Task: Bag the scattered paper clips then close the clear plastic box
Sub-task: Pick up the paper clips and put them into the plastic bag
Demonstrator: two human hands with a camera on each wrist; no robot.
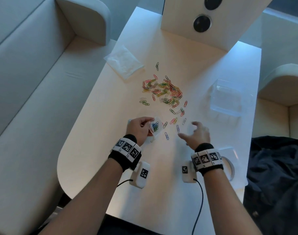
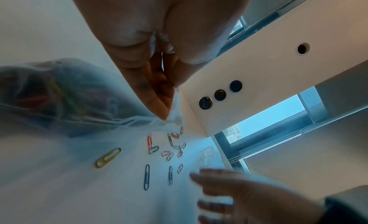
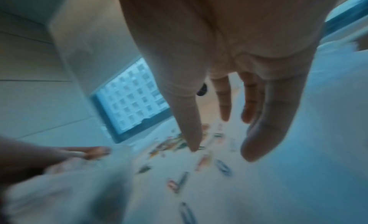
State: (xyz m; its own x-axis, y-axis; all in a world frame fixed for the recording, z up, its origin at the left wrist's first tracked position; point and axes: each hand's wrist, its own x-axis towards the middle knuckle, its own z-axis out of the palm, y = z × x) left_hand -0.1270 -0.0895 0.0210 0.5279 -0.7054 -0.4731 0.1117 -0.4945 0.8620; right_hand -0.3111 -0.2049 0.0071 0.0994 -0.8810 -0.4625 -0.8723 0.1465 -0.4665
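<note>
Coloured paper clips (image 1: 163,94) lie scattered over the middle of the white table (image 1: 94,158), with a few loose ones (image 2: 147,177) nearer me. My left hand (image 1: 141,128) pinches a small clear bag (image 1: 156,127) that holds several clips (image 2: 49,93). My right hand (image 1: 195,133) hovers just above the table to the right of the bag, fingers (image 3: 256,142) spread and straight, holding nothing. The clear plastic box (image 1: 228,97) stands open at the right of the table.
A stack of flat clear bags (image 1: 123,61) lies at the far left of the table. A white panel with round black sockets (image 1: 201,24) rises at the back. A clear lid-like piece (image 1: 228,153) sits near the right edge. Dark cloth (image 1: 277,175) lies to the right, sofas on both sides.
</note>
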